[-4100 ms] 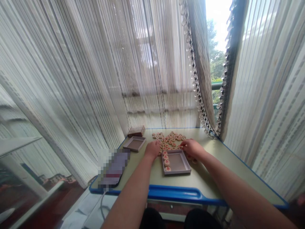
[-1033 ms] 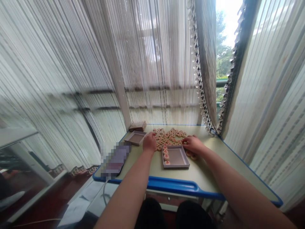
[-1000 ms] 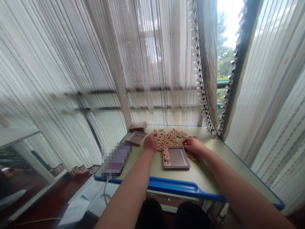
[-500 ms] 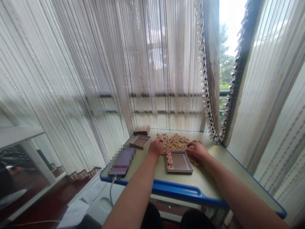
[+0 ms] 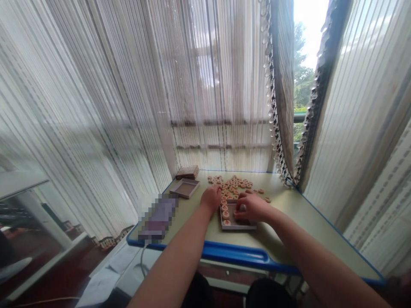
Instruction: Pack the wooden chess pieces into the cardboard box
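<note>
A shallow open box (image 5: pixel 239 228) lies on the table with a column of round Chinese chess pieces (image 5: pixel 225 214) with red characters along its left side. My right hand (image 5: pixel 253 207) reaches into the box from the right, thumb and fingers closed round a chess piece that they mostly hide. Just beyond the box's upper left corner is my left hand (image 5: pixel 212 198), its fingers curled at the edge of the loose pieces; what they hold, if anything, is hidden. Many more loose pieces (image 5: pixel 236 183) spread behind the box.
A second shallow box tray (image 5: pixel 185 188) sits at the back left, in front of a folded brown board or case (image 5: pixel 187 172). A blurred-out phone-like device (image 5: pixel 160 218) with a cable lies at the left edge. The table (image 5: pixel 298 226) has a blue rim, and striped curtains hang behind it.
My right hand has moved left from the loose pieces at the box's right side to inside the box. My left hand stays close to the same place. The view has shifted slightly.
</note>
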A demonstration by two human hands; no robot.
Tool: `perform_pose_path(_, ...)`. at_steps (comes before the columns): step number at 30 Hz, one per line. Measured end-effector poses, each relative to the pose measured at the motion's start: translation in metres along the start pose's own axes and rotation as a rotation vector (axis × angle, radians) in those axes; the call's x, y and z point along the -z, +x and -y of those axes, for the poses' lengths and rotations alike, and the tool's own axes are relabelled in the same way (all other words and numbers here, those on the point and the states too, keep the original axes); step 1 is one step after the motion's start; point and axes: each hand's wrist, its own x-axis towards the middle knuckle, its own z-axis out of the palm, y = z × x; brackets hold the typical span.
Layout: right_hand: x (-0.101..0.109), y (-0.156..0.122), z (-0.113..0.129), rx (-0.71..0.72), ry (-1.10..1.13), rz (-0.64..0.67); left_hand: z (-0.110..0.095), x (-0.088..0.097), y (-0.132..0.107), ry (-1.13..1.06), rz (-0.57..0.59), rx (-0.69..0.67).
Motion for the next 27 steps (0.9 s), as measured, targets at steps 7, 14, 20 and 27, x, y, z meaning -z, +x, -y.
perform_pose_path(7,0.0066,-0.0052,-0.0062,0.042,0.096,0.044,0.0002,-0.0012,0.0005,-0.003,-0.010,0.027)
perform_pose_path(14,0.0021,-0.0032,-0.0051,0.024,0.110,0.064,-0.0002,0.0008,-0.0019,-0.007,-0.016,0.102)
perform_pose_path(20,0.0036,-0.0048,-0.0030,0.006,0.079,0.100,0.0015,-0.0017,-0.0020,0.023,-0.027,0.084)
perform_pose_path(27,0.0047,-0.0056,0.0012,0.027,0.074,0.097,0.0024,-0.0027,-0.0011,0.027,-0.037,0.034)
